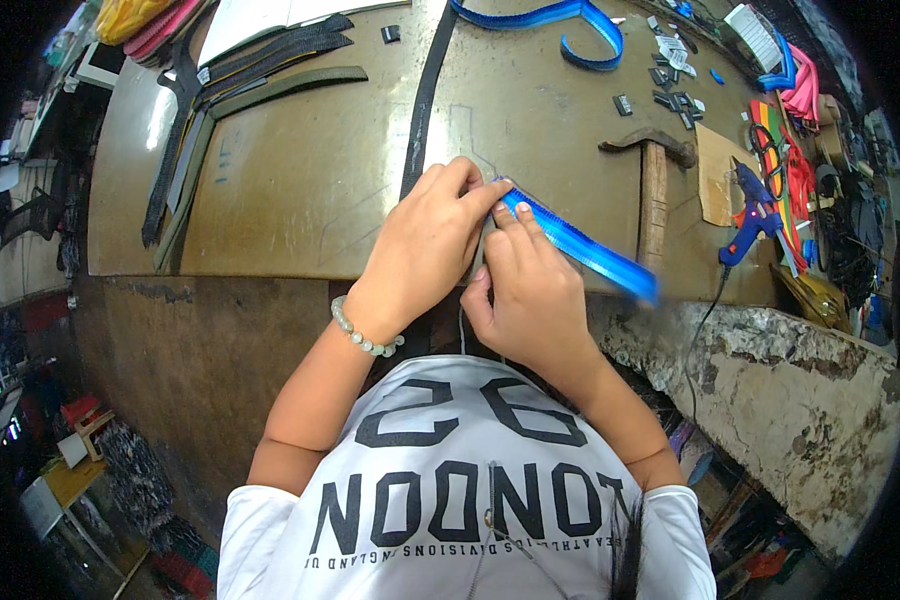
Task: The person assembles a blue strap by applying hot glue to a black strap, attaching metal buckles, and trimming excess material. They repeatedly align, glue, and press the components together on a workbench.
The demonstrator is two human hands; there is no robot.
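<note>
At the table's near edge, a short blue ribbed strip (580, 245) slants down to the right from between my hands. My left hand (425, 235), with a bead bracelet at its wrist, is closed, its thumb and fingertips pinching the strip's upper end. Right beside it, my right hand (532, 275) presses its fingers on the same strip just below that end. The strip's free end hangs past my right fingers and is blurred. A long black strap (427, 110) runs down the table toward my left hand; its lower part is hidden behind that hand.
A hammer (653, 190) and a blue glue gun (755, 215) lie to the right, near brown cardboard (713, 175). Small black pieces (678, 103) and a curled blue strip (600, 45) lie at the far right. Black and olive straps (270, 95) lie at left.
</note>
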